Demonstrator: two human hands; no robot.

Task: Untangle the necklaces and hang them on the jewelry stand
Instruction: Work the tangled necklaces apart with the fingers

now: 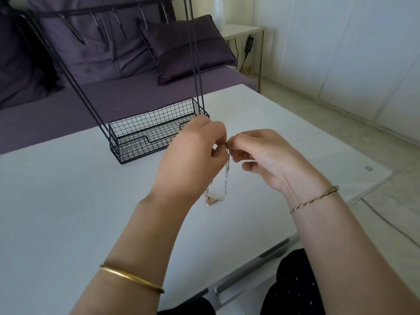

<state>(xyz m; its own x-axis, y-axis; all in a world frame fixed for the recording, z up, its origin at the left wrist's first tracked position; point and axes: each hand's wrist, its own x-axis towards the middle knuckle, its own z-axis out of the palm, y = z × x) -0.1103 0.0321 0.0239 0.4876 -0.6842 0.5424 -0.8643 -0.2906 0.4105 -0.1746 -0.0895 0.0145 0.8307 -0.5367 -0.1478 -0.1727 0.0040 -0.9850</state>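
On the white table (pixel 68 196), the black wire jewelry stand (pixel 156 117) fills the upper left. At centre frame, the left hand (pixel 193 155) and right hand (pixel 268 155) both pinch the necklaces (pixel 225 183) dangling below them. The chains are probably light, limp and snag-prone, and best held beside the tangle.

Necklaces (pixel 218 189) before jewelry stand (pixel 156 133)

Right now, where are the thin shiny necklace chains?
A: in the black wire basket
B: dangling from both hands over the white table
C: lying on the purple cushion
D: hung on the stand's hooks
B: the left hand and the right hand pinch the top of the thin silvery necklace chains, which dangle between them over the white table.
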